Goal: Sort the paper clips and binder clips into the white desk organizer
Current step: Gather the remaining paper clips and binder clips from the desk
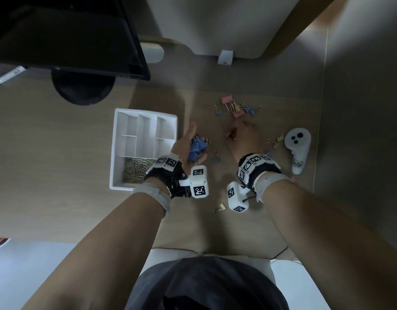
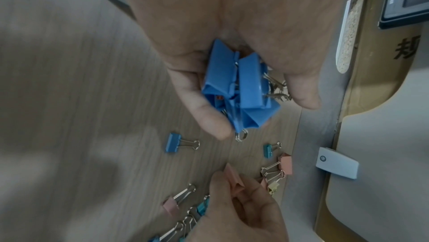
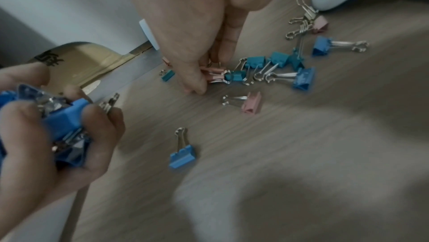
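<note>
Beside the white organizer [image 1: 117,151], whose near bin already holds paper clips [image 1: 136,170], the left hand [image 1: 188,146] cups a batch of blue binder clips [image 2: 234,88], likely to drop together, while the right hand [image 1: 244,139] pinches a pink clip [image 2: 234,179] from the desk [image 1: 58,175] scatter.

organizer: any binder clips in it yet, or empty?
Partly filled, no binder clips. The white desk organizer holds silver paper clips in its near compartment; the other compartments show bare white floors.
</note>
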Motion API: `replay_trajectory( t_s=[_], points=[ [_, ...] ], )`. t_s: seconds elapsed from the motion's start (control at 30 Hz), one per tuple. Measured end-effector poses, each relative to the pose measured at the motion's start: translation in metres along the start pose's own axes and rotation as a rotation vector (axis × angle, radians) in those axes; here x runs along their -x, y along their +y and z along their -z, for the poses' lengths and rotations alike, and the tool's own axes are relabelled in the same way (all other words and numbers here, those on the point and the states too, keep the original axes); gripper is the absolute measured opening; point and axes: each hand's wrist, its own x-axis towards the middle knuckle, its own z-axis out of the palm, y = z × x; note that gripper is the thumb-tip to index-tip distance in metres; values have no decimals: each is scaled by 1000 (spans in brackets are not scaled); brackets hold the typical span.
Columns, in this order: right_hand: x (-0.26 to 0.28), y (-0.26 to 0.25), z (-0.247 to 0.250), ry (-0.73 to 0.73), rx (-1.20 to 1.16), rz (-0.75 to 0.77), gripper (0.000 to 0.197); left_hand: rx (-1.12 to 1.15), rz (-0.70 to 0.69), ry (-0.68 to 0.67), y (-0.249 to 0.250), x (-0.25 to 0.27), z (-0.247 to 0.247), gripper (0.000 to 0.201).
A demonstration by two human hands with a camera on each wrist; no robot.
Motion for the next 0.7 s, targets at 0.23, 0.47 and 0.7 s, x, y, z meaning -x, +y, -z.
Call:
replay_trajectory(
  t_s=[0.23,0.47,0.7],
  points=[
    [11,-14,4,10,-387,-24,13,11,-33,11,-6,1,3,56],
    [32,-17,26,-317,-1433,-462,17,90,-8,173,-18,-4,-6,37],
    [46,-9,46,-410,-1531,-427,28,3,-22,113,-21,2,-16,44]
  ],
)
